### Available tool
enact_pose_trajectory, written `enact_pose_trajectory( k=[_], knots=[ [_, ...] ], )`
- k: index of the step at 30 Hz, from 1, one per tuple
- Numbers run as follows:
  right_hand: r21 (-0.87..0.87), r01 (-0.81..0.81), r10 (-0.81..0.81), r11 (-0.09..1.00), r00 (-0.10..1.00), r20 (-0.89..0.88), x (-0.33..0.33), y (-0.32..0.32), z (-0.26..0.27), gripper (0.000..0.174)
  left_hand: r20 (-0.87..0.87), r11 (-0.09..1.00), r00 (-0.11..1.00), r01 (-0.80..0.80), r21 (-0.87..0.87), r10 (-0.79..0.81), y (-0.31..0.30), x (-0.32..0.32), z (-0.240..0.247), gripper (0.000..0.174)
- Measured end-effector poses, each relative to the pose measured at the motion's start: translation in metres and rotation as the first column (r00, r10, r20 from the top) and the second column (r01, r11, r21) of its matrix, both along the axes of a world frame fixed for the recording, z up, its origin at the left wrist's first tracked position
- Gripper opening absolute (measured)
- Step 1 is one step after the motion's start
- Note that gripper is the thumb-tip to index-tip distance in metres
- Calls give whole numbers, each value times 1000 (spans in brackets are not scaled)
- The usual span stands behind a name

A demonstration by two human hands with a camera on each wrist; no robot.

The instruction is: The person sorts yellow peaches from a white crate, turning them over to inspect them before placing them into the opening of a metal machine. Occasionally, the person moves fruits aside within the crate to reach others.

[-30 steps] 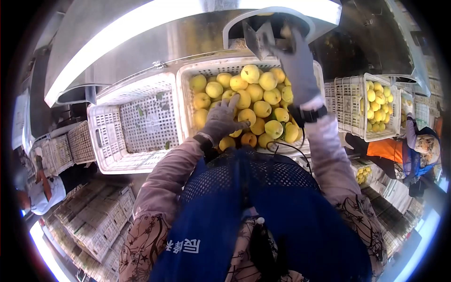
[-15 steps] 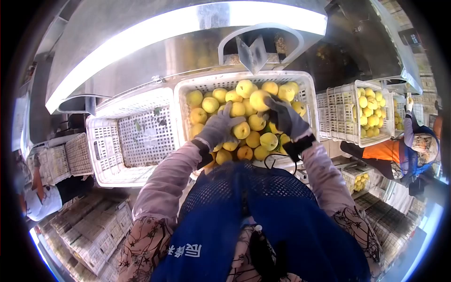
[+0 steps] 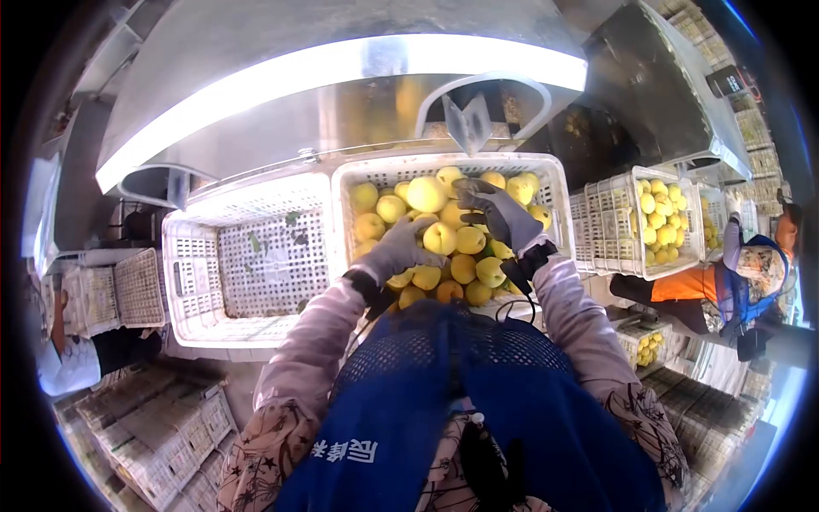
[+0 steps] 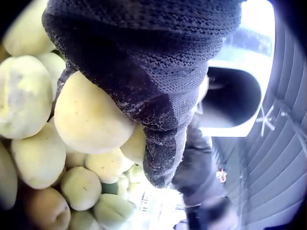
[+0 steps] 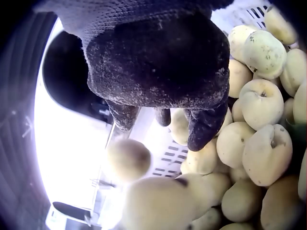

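Both hands wear grey gloves with dark palms and are over a white crate of yellow peaches. The left hand reaches into the crate's left half, its fingers and thumb around a peach that fills the space before its palm in the left wrist view. To the right, the right hand hovers over the fruit, fingers spread and pointing left, with none in its grasp. A large-looking peach shows left of those fingertips. A blurred peach appears below the right hand in its wrist view.
A white crate with a few leaves inside adjoins on the left. Behind stands a metal machine with a rounded chute opening and a bent metal flap. Another peach crate and a person in a blue vest are at right.
The right hand came down from the chute, had a peach in its fingers half a second ago and has released it. The left hand's fingers have moved around a peach.
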State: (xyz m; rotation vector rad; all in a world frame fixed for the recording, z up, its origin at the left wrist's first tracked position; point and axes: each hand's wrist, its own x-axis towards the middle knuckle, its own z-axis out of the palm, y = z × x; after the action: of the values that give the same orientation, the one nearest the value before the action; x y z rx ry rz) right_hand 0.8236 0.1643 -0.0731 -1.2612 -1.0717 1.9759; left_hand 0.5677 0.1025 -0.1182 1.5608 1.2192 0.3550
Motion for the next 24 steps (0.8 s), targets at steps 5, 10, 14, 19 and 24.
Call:
enact_pose_trajectory(
  k=[5,10,14,19,24],
  knots=[
    [474,-328,-43,817,785,617,-38,6,-22,65,311,953,932,-93,-288,185,-48,-52,41,91],
    [100,-351,343,931,935,89,-76,-35,37,75,808,799,173,137,-586,563,-72,-80,41,80],
    [479,-508,452,716,860,236,-98,-50,79,84,842,831,99,137,-540,531,-64,-84,70,89],
    [479,-390,286,787,917,278,-97,-42,97,86,819,833,155,-79,-547,553,-51,-72,112,93],
    [351,-54,7,935,991,133,-89,-50,114,73,878,886,154,30,-462,452,-37,-56,129,90]
  ],
)
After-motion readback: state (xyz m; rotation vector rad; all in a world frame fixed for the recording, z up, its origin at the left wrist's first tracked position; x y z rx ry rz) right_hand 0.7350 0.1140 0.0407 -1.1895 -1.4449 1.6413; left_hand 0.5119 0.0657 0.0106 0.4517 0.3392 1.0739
